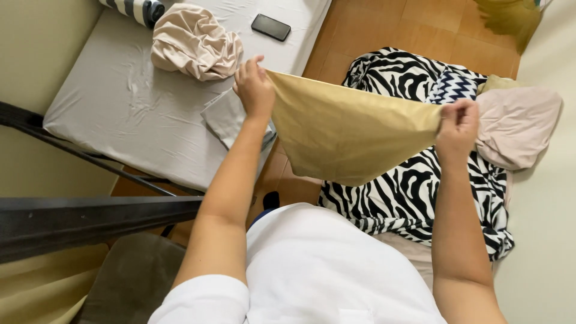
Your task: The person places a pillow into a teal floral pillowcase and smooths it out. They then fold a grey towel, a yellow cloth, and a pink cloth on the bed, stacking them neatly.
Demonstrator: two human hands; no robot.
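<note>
A tan, mustard-coloured cloth (348, 129) hangs stretched in the air in front of me. My left hand (253, 89) pinches its left top corner above the edge of the bed. My right hand (457, 127) grips the right top corner over the zebra-striped bedding (414, 186) lying on the floor. The cloth's lower edge sags to a point between my arms.
A bed with a grey sheet (138, 114) stands at left, bearing a crumpled beige cloth (195, 42), a folded grey cloth (227, 117), a black phone (270, 27) and a striped pillow (135, 9). A pale pink pillow (519, 123) lies at right. A dark metal rail (90, 219) crosses the lower left.
</note>
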